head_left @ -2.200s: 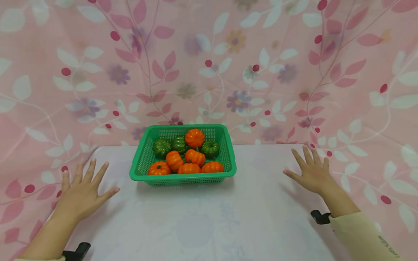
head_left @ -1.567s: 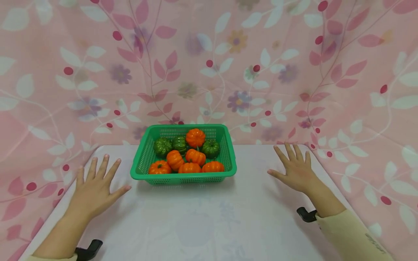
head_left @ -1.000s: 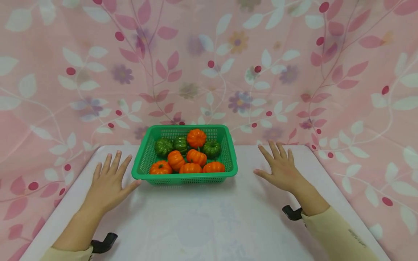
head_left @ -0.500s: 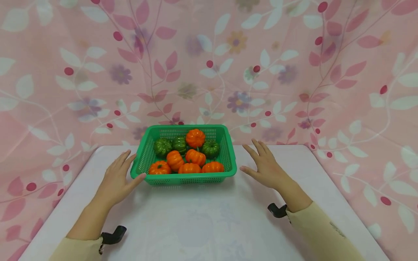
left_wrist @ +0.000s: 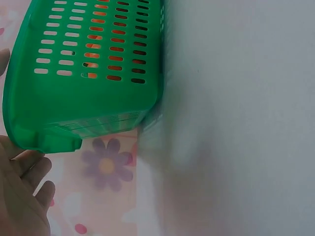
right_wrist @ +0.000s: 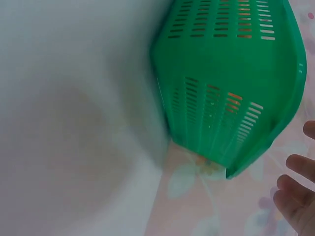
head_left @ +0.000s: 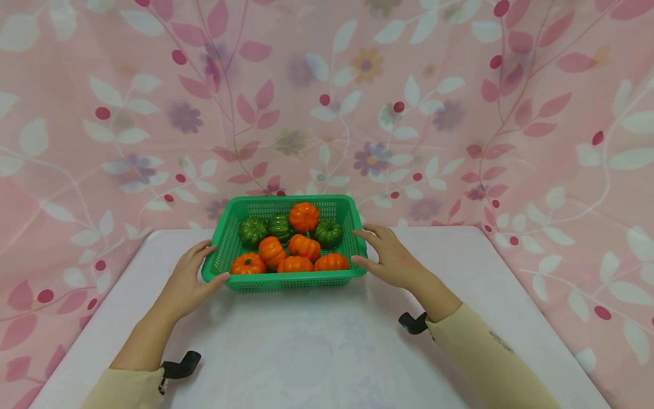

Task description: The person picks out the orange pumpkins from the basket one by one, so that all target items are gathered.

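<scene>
Right hand (head_left: 390, 261), head view: has moved inward since half a second ago, its relaxed, released fingers now by the rim of the green basket (head_left: 286, 279).
Basket, head view: on the tabletop (head_left: 306, 352), between those fingers and the left hand's (head_left: 186, 284); orange pumpkins (head_left: 304, 247) and green pumpkins (head_left: 252, 232) inside.
Sleeve print (head_left: 500, 341), head view: behind the right fingers, unreadable.
Rim, left wrist view: beside the left fingers, loosely bent, released.
Rim, right wrist view: apart from the right fingers.
</scene>
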`<state>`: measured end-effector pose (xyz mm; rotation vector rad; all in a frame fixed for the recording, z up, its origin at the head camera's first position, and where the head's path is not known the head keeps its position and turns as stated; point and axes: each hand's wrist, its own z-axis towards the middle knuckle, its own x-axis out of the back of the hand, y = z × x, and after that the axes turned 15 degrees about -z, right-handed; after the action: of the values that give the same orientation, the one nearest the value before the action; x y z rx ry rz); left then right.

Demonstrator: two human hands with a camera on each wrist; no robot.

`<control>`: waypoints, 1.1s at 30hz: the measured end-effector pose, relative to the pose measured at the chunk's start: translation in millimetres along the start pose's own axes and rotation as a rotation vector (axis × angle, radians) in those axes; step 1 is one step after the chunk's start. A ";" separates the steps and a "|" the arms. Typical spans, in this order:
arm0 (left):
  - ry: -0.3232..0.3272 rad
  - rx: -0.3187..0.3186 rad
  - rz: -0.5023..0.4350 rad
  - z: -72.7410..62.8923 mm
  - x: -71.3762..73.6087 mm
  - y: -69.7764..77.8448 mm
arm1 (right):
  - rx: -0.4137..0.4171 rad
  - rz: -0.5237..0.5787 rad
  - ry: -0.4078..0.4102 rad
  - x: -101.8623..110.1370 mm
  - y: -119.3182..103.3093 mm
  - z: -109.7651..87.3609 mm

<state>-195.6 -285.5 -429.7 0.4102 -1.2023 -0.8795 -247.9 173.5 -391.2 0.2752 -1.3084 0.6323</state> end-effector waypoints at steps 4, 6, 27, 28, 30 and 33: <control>-0.002 0.023 -0.008 -0.4 -1.3 -0.4 | 0.029 0.040 0.007 -0.9 -8.5 10.0; 0.000 0.029 -0.007 -0.6 -1.8 -1.3 | 0.036 0.056 -0.003 -1.4 -12.5 15.7; 0.011 0.052 -0.016 -0.6 -2.4 -4.6 | 0.059 0.104 -0.344 -8.6 -35.5 66.3; 0.010 0.054 -0.017 -0.4 -2.4 -4.4 | 0.059 0.097 -0.358 -8.8 -36.3 67.7; 0.009 0.053 -0.017 -0.1 -2.4 -4.0 | 0.060 0.097 -0.380 -9.1 -37.6 70.1; 0.008 0.055 -0.014 0.1 -2.8 -4.1 | 0.061 0.096 -0.418 -10.1 -38.5 73.8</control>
<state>-197.5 -285.9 -434.3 0.4666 -1.2192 -0.8579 -286.7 100.8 -375.7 0.4121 -1.7123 0.7212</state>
